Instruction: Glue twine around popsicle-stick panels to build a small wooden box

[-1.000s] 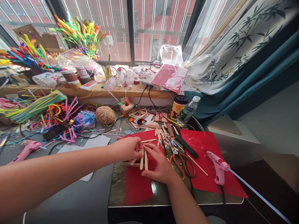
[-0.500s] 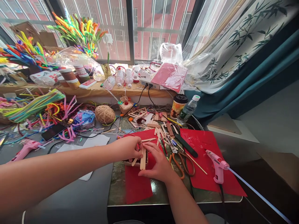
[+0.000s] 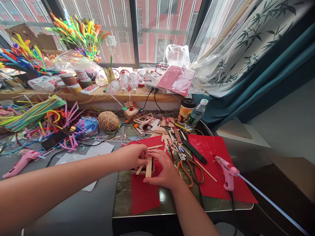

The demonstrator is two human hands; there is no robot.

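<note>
Two pale craft sticks (image 3: 149, 168) lie side by side over a small box (image 3: 134, 171), whose dark inside and side wall show only in part. My left hand (image 3: 137, 156) is closed in a pinch at the upper part of these sticks, its fingertips partly hidden. Around the same sticks curves my right hand (image 3: 163, 168), index finger at the far end and thumb at the near end. Another craft stick (image 3: 139, 170) pokes out at a slant below my left fingers. Red sheet (image 3: 145, 193) lies under the box.
Orange-handled scissors (image 3: 190, 173) and loose craft sticks (image 3: 169, 141) lie right of my hands. A pink glue gun (image 3: 227, 172) rests on another red sheet (image 3: 209, 144). Behind stand a water bottle (image 3: 197, 114), a paper cup (image 3: 186, 111) and a twine ball (image 3: 109, 121).
The whole view has shifted slightly left. The two craft sticks appear closer together under my fingers, while both hands keep nearly the same hold.
</note>
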